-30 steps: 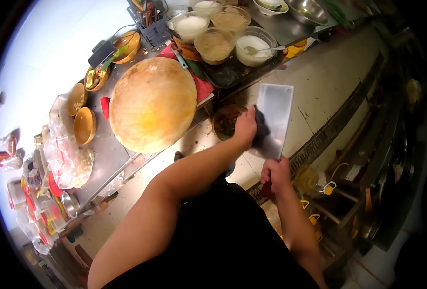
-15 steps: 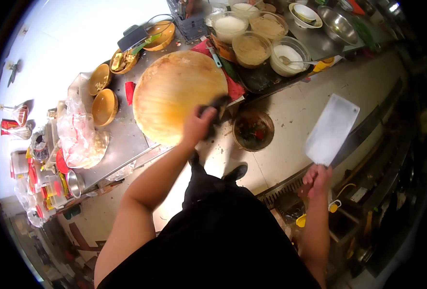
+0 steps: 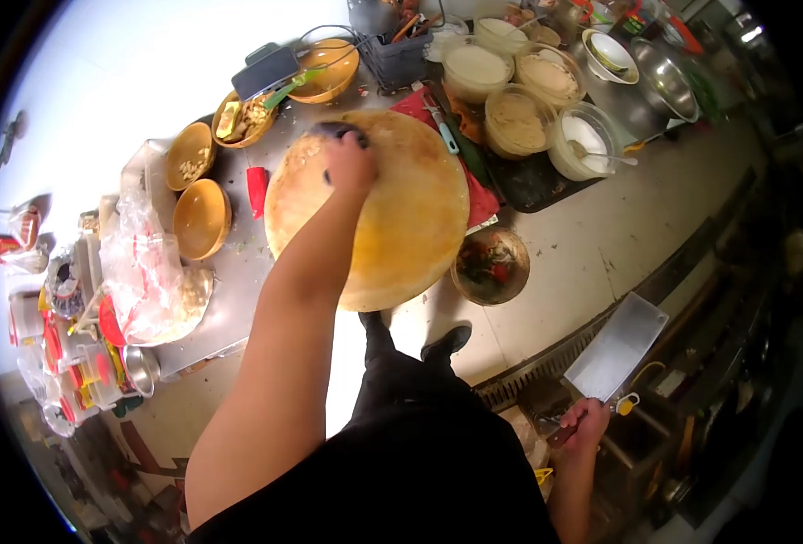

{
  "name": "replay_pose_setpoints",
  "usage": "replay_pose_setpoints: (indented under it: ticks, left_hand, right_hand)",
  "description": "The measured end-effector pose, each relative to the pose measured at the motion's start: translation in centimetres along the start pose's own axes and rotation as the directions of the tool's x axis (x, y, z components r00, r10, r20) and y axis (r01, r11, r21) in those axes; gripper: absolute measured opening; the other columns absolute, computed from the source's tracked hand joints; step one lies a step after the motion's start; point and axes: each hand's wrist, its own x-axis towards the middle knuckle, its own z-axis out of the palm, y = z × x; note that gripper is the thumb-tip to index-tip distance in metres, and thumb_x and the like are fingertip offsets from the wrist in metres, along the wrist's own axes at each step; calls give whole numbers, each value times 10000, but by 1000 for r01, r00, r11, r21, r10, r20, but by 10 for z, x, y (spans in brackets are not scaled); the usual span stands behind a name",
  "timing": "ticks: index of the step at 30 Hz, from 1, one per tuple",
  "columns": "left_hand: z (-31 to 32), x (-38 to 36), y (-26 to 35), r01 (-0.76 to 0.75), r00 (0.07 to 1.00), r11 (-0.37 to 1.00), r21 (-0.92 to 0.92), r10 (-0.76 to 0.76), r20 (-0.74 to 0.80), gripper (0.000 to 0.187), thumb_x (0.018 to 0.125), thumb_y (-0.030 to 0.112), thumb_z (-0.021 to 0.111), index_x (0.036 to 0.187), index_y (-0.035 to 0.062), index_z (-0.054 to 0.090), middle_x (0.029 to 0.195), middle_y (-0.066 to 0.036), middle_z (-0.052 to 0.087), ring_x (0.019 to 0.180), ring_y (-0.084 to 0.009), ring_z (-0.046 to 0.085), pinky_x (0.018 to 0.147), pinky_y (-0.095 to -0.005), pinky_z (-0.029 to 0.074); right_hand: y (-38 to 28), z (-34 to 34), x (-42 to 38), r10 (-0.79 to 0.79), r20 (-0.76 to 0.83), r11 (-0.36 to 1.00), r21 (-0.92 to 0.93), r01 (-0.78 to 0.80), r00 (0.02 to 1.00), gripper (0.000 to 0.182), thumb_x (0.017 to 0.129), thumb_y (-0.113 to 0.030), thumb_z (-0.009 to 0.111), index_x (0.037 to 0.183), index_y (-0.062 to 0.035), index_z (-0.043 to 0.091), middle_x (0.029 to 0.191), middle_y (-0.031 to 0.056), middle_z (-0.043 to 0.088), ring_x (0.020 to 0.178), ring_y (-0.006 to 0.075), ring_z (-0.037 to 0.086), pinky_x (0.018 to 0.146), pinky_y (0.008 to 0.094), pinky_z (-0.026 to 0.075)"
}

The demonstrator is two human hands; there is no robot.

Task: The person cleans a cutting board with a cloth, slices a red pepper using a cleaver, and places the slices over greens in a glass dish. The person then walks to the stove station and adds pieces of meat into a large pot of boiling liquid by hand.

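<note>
My left hand (image 3: 354,163) presses a dark cloth (image 3: 332,131) onto the far part of a large round wooden chopping board (image 3: 406,213). Its fingers are closed around the cloth, which is partly hidden by the hand. Out to the right, my right hand (image 3: 586,422) grips a cleaver (image 3: 617,346) by its handle. The broad blade points forward, away from me, well apart from the board. A red object (image 3: 256,191) lies just left of the board, and a peeler with a light blue handle (image 3: 447,138) rests beyond its right edge.
Orange bowls (image 3: 202,219) stand left of the board, near a clear plastic bag (image 3: 138,272). Tubs of pale powder or paste (image 3: 516,120) fill the back right. A bin with scraps (image 3: 490,266) stands on the floor below the counter.
My left hand has carried the dark cloth from the board's near right edge to its far left part. The cleaver in my right hand has moved lower in view.
</note>
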Motion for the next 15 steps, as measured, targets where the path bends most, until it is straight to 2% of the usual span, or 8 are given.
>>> replay_pose_setpoints:
  ticks: [1,3,5,7,9,12,14,15]
  left_hand:
    - [2,1,23,3,992,999,-33,2,129,344,774,205,613,1066,26,579,1076,-251,550,978,-407,546,837,-477,460]
    - [2,-19,61,-28,970,985,-170,68,235,360,760,246,635,1019,5,569,1068,-256,541,1000,-404,540,851,-467,462]
    - [13,-46,86,-148,951,976,-159,184,247,379,759,256,649,1019,1,543,1016,-232,534,976,-394,538,844,-447,464]
    - [13,-62,102,-174,950,972,-156,207,235,376,765,261,650,1014,3,538,1008,-225,533,964,-393,537,839,-445,465]
    - [7,-79,114,-195,949,969,-150,226,221,373,770,265,651,1009,5,533,1000,-217,533,953,-392,537,835,-443,466]
    - [-8,-101,127,-220,900,951,-216,284,330,374,769,249,651,1028,6,535,1029,-226,526,1003,-398,519,877,-441,451]
    - [-8,-122,127,-388,806,884,-259,462,371,380,750,257,673,1029,32,544,1051,-217,517,1011,-384,517,866,-440,458]
    - [-16,-129,126,-386,807,886,-257,459,371,380,750,257,673,1029,32,544,1051,-217,517,1011,-384,517,866,-440,458]
  right_hand:
    - [0,1,-3,-1,-13,1000,-2,1,1000,30,771,-34,424,799,-37,413,564,67,398,395,177,388,348,320,378]
    - [-1,6,-5,0,15,1000,26,-1,1000,62,775,-32,429,837,-35,421,572,67,402,399,175,391,359,316,384]
    - [-6,24,-13,0,-10,999,43,0,1000,61,773,-29,434,832,-31,426,573,67,405,400,176,395,362,314,386]
    - [-8,31,-16,0,-35,998,57,2,999,59,770,-26,439,828,-28,431,573,68,407,401,177,398,365,313,388]
    - [-5,32,-13,11,26,999,33,-12,1000,75,765,-22,446,839,-26,439,571,69,408,401,177,402,366,315,391]
    - [-4,41,-12,1,69,1000,19,-3,998,39,755,-19,451,793,-17,439,563,72,406,395,179,403,366,315,394]
    - [-1,43,-9,11,92,1000,6,-12,996,23,749,-19,453,764,-15,436,557,73,402,391,181,403,366,315,395]
    - [1,43,-8,18,112,1000,-5,-17,994,25,743,-20,456,736,-13,433,551,74,399,387,183,402,367,315,397]
